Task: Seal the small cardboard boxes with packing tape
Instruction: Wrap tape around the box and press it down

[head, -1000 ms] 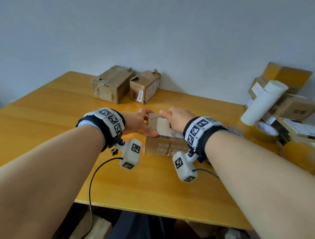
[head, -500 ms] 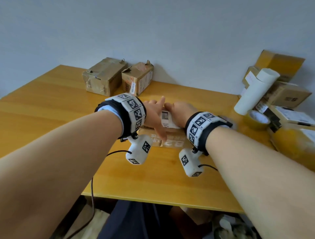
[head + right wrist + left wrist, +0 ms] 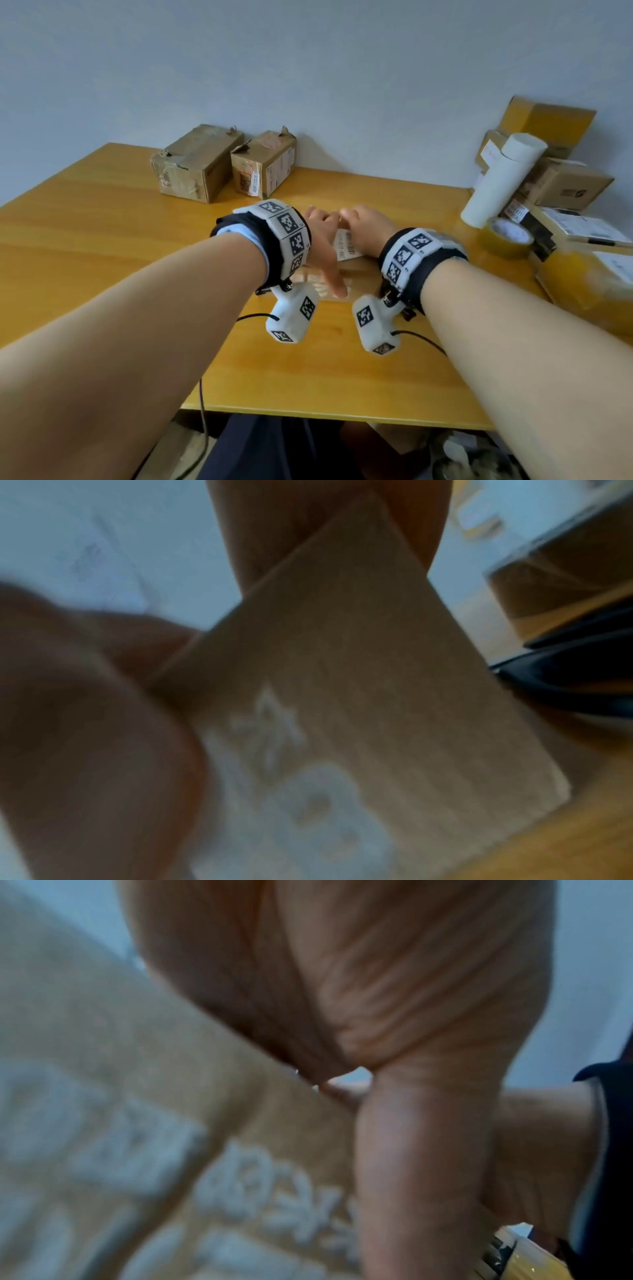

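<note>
Under both sets of fingers sits the small cardboard box [image 3: 346, 270]; left hand [image 3: 320, 240] and right hand [image 3: 368, 228] grip it.

You have one wooden counter [image 3: 102, 246] in front of you. Two taped cardboard boxes [image 3: 197, 163] [image 3: 263, 164] stand side by side at its far edge. One more small box [image 3: 356, 270] lies under your two hands — left [image 3: 320, 240], right [image 3: 368, 228]. At the far right: one roll of packing tape [image 3: 507, 238], one white paper roll [image 3: 501, 180], and a heap of at least five further boxes [image 3: 568, 183] — the exact number is hard to tell.
</note>
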A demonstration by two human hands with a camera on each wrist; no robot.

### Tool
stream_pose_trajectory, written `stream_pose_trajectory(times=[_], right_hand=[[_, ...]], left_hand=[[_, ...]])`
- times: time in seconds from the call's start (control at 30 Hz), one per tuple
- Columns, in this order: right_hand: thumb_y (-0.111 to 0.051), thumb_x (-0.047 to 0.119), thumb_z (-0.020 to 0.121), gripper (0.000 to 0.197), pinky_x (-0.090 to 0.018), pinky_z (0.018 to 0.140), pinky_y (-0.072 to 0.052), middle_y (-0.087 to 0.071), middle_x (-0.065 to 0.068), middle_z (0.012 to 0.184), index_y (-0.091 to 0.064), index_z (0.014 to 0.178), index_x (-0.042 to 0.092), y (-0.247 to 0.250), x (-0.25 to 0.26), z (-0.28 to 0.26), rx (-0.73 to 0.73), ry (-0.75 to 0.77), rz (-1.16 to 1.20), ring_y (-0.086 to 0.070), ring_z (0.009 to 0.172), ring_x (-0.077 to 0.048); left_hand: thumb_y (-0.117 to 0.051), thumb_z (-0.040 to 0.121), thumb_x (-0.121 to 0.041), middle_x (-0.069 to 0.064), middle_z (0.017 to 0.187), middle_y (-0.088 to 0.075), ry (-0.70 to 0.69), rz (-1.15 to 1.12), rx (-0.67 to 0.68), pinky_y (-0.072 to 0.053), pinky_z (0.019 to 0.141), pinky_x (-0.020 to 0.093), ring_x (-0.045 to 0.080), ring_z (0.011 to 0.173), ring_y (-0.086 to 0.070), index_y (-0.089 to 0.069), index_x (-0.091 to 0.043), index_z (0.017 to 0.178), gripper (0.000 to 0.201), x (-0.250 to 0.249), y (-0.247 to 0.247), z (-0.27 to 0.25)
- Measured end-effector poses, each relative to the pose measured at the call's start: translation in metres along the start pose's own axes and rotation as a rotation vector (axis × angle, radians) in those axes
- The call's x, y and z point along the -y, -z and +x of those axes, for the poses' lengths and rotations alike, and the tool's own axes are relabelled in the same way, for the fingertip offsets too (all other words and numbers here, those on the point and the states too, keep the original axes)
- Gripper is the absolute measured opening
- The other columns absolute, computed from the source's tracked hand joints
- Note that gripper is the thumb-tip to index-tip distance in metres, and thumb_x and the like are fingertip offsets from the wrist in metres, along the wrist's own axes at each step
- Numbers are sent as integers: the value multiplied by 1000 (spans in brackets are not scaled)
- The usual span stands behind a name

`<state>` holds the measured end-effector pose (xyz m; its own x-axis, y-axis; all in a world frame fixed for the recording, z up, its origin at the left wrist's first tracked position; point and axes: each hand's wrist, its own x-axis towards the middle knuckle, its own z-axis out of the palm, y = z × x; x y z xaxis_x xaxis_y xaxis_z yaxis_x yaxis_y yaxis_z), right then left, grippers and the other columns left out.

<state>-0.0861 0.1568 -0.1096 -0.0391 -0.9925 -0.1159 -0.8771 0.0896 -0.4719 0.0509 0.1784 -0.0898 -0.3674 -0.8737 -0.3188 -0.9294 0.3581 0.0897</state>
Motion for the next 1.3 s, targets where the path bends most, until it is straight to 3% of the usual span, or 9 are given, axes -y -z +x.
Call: stream_pose_trajectory(times=[0.1,0.2,0.53,0.63,0.73,0.93,1.07,1.13,1.3], right_hand=[[-23,46,109,55,-42,102,-45,-58,-13,131,-50,138,7,-2,-10,-2,24,-123,151,-58,118,-33],[-21,50,109,55,-38,95,-45,-63,-15,128,-59,121,11,-1,-11,0,28,-85,127,-60,111,-30],[-10,58,106,75,-33,91,-37,-59,-19,138,-53,141,7,0,-14,-2,38,-94,196,-55,126,-31],[-7,70,100,90,-41,107,-44,-66,-17,120,-57,135,5,12,-4,-5,-4,-95,505,-61,115,-28],[-8,80,93,96,-51,103,-51,-73,-20,112,-68,122,11,25,18,-7,-35,-80,699,-70,106,-35],[-12,57,106,75,-49,113,-36,-50,-24,146,-45,146,3,43,26,-2,-93,68,530,-47,135,-40],[-14,87,74,108,-53,108,-46,-64,-21,132,-60,134,9,41,22,13,-73,-19,560,-61,122,-36],[-14,86,82,103,-54,105,-49,-66,-22,129,-59,133,9,45,18,21,-38,-65,506,-64,117,-37],[-47,94,70,82,-54,86,-60,-75,-22,99,-65,111,25,62,12,9,214,-326,605,-76,81,-37]], left_hand=[[-87,56,-61,0,157,-22,-5,-32,-24,-15,119,51,26,147,-18,1,-27,159,140,1,-2,2],[-88,55,-57,-1,150,-29,-12,-8,-29,-22,116,49,25,141,-27,-4,-30,158,135,4,0,6],[-90,55,-49,-6,141,-37,-52,-51,-66,-21,117,49,20,135,-35,-16,-34,153,124,16,5,8],[-92,55,-39,-8,135,-38,-78,-290,-80,-36,110,49,20,126,-41,-18,-36,150,121,26,15,2],[-94,54,-25,-5,130,-43,-95,-593,-106,-51,97,50,21,117,-50,-22,-40,146,118,37,20,-3],[-88,52,-4,4,128,-51,-221,-1032,-118,-61,77,43,25,111,-62,-28,-32,140,110,51,32,-12],[-89,49,-9,5,128,-52,-218,-1055,-114,-60,81,48,27,112,-63,-28,-32,142,114,52,30,-5],[-93,43,-25,0,130,-48,-191,-868,-190,-55,93,50,26,119,-56,-26,-35,143,121,50,32,3],[-89,57,-44,-3,153,-27,-38,-255,-423,-7,122,54,23,145,-22,-11,-33,155,125,37,45,24]])
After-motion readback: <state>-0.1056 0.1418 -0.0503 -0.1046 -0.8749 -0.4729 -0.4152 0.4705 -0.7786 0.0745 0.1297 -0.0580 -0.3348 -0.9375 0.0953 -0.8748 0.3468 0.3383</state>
